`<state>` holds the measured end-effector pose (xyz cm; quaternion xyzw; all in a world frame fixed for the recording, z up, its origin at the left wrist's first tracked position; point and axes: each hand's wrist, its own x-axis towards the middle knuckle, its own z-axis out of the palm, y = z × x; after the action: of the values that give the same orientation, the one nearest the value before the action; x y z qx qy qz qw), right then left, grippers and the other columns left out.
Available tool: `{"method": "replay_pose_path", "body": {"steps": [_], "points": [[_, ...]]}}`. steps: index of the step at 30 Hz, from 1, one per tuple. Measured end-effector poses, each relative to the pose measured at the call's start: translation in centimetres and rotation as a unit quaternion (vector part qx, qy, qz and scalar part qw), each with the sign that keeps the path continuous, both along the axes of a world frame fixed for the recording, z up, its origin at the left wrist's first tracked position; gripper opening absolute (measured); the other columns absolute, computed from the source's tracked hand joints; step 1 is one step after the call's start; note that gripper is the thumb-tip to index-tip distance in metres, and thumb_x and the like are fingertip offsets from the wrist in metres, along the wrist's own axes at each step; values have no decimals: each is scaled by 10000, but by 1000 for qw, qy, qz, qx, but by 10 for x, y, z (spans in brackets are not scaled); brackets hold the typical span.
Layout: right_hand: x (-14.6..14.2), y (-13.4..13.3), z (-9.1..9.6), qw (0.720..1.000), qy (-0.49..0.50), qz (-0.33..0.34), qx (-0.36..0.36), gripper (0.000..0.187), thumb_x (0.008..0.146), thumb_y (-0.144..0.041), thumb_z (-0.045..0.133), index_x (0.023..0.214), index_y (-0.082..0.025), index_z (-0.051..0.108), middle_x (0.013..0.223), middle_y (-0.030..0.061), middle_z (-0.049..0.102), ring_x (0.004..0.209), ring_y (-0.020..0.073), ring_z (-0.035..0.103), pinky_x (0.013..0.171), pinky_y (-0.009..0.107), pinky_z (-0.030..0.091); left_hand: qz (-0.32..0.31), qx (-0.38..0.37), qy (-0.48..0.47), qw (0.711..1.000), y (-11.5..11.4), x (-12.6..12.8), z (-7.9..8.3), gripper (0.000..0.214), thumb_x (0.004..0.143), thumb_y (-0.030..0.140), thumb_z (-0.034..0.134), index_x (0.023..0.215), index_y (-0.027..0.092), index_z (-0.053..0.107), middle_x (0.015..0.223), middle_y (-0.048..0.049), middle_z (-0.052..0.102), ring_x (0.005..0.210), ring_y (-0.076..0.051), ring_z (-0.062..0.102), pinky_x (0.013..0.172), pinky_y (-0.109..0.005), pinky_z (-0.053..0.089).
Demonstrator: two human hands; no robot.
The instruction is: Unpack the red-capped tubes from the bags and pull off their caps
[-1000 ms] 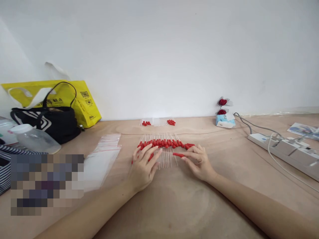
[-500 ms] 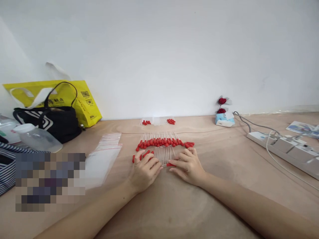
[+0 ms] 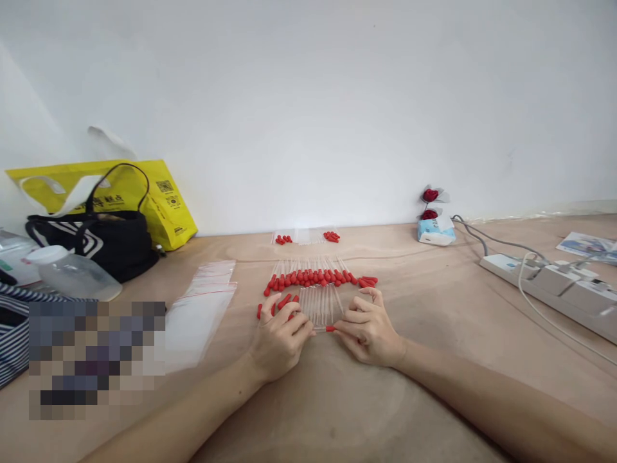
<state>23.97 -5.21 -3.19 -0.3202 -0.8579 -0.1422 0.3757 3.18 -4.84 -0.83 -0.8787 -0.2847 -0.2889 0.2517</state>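
My left hand (image 3: 284, 337) pinches one end of a thin clear glass tube between thumb and fingertips. My right hand (image 3: 369, 331) pinches a red rubber bulb (image 3: 330, 328) that meets the tube's other end; how far it sits on the tube cannot be made out. Just beyond the hands lies a row of bare clear tubes (image 3: 321, 305). Loose red bulbs (image 3: 284, 301) lie beside my left fingers, partly hidden by them. Farther back is a row of droppers (image 3: 308, 276), tubes with red bulbs fitted, and a few bulbs (image 3: 369, 281) at its right end.
Clear zip bags (image 3: 202, 315) lie at left, near a plastic bottle (image 3: 72, 273), a black bag (image 3: 110, 241) and a yellow bag (image 3: 164, 206). Bagged droppers (image 3: 308, 236) rest by the wall. A tissue pack (image 3: 436, 233) and a power strip (image 3: 554, 289) are on the right.
My right hand has shifted slightly back, and the red bulb now shows between the hands, lined up with the tube. The whole view has dipped a little.
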Motion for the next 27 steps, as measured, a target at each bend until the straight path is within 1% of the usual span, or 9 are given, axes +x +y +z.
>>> {"method": "replay_pose_path", "body": {"steps": [9,12,15,16,18,20,22,24,27], "points": [[5,-4,2,999,-16,40,0,175,761,-202,467,661,-217,609,515,-45,497,599,96,425,904,405,192,-37,40,-7,998,-2,1,-1,192,803,179,470,648,199,581,612,38,610,763,-144,550,922,-458,218],[10,-4,3,999,10,41,8,181,747,-195,466,610,-201,584,499,-43,473,575,95,416,887,394,218,-26,41,-26,998,0,-5,2,201,811,175,461,653,195,584,622,33,619,769,-151,555,902,-445,241],[16,3,5,998,69,-8,-5,197,766,-218,471,600,-192,574,516,-32,494,578,102,437,851,372,246,27,-6,-86,996,5,-12,6,205,814,192,472,656,212,599,653,31,635,749,-155,554,864,-427,269],[18,7,6,996,88,-29,-16,192,781,-234,473,633,-195,589,553,-23,529,598,106,458,840,365,247,41,-40,-111,992,8,-13,8,202,815,207,472,667,217,608,677,24,639,742,-156,550,837,-410,295],[21,17,7,990,118,-67,-40,179,810,-278,473,740,-216,625,676,-4,602,664,117,501,820,350,241,54,-142,-152,977,13,-14,13,216,824,247,446,703,209,620,732,-7,633,735,-157,545,760,-355,361],[27,29,6,980,147,-120,-54,198,827,-318,462,801,-237,641,750,6,629,721,130,521,798,337,234,68,-270,-185,942,19,-13,19,254,829,283,408,728,183,618,750,-33,612,715,-154,545,680,-302,404],[38,42,3,963,186,-186,-61,222,820,-361,461,814,-240,648,742,12,633,745,146,528,788,334,224,99,-399,-220,885,25,-13,27,264,818,306,400,719,165,599,703,-28,591,668,-146,547,624,-272,419],[51,52,-1,942,219,-245,-68,254,807,-400,457,817,-234,649,741,14,636,746,153,532,804,340,212,124,-514,-257,808,29,-13,35,241,793,334,432,718,156,576,643,-10,579,612,-135,545,575,-255,420],[66,62,-7,912,254,-308,-89,302,794,-436,435,798,-225,651,729,13,632,721,154,530,806,344,206,100,-661,-310,676,26,-9,41,238,740,378,509,699,145,538,627,-1,587,572,-114,553,567,-247,439]]}}
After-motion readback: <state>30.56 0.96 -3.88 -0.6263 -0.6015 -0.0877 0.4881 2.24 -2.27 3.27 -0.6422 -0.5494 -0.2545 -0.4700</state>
